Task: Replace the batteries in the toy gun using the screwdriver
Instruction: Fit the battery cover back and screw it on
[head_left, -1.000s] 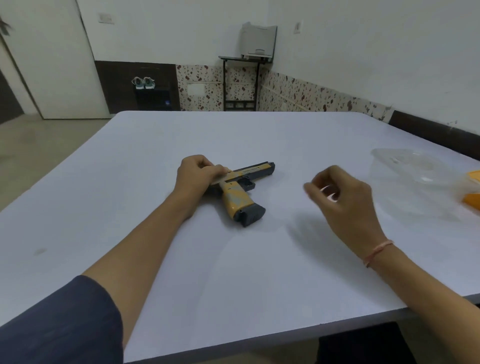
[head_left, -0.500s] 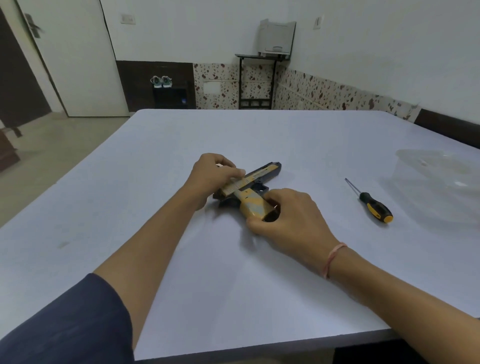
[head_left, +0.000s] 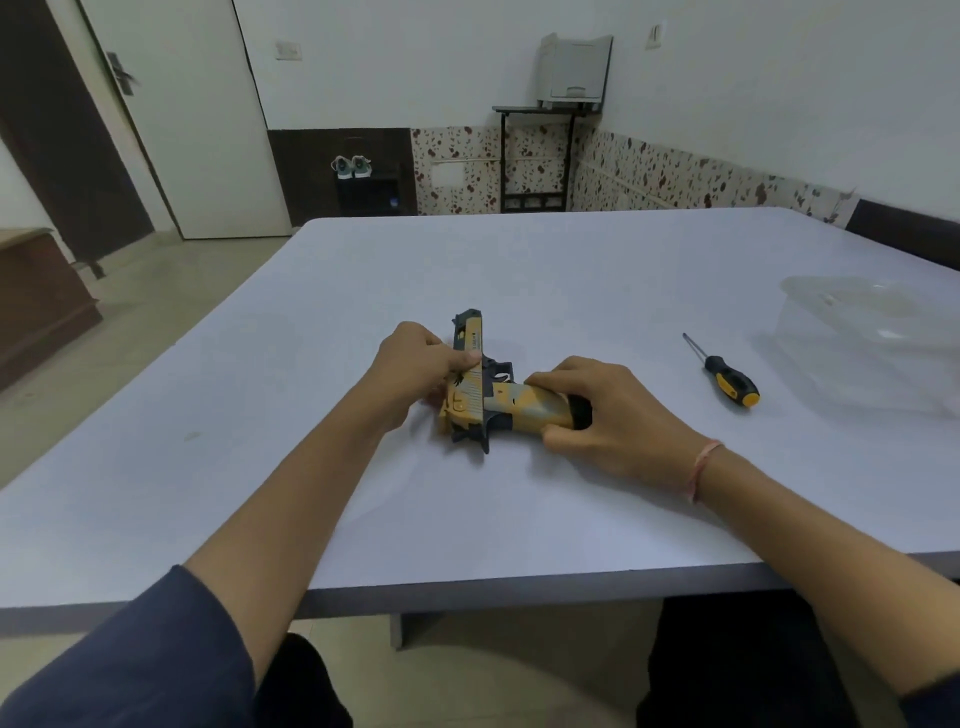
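While both hands are on it, the toy gun (head_left: 483, 395) lies on its side near the middle of the white table (head_left: 571, 260), barrel pointing away from the person, grip pointing right. The left hand (head_left: 415, 374) grips the slide/barrel section, thumb laid across the top. The right hand (head_left: 608, 415) is curled round the grip, fingers over the yellow part just by the dark base.

Handling, as a judgement: it looks like hard moulded plastic, prob. hollow and light, so it won't flex but will skid or spin on the smooth tabletop if only one end is pinned. The painted finish looks slick, so a firm wrap beats a fingertip pinch. Best hold is likely the slide w/ the left hand, pressing down, which frees the right for the tool. The battery cover and its screw aren't visible from here; can't tell which face they're on.

The screwdriver (head_left: 727, 376), black and yellow handle, lies untouched to the right, well apart from the right hand, tip pointing away. A clear plastic container (head_left: 872, 338) sits further right.
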